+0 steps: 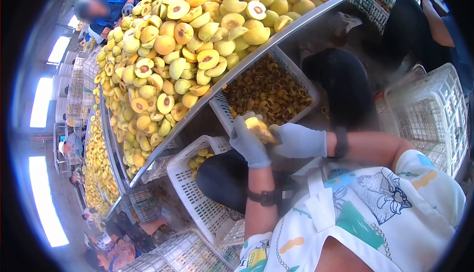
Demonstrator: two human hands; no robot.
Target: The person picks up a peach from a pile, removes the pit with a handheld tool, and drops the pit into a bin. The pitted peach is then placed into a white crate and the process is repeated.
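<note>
My left hand (248, 142), in a grey glove, holds a yellow halved fruit (257, 128) between its fingers. On the right, my right hand (297, 140), gloved too, has its fingers pressed together at the fruit's brown lower edge; whether they grip a tool is hidden. Both hands meet over the near edge of a white crate (269, 87) filled with brown pits and scraps. Beyond them, a large heap of halved yellow fruit (185, 40) lies on a metal-edged table (170, 136).
A white crate (197, 200) with some fruit stands beside my left knee. Another white crate (424, 111) is at the right. A co-worker's knee and arm (437, 27) show at the upper right; another person (116, 5) stands across the table. More people are at the left.
</note>
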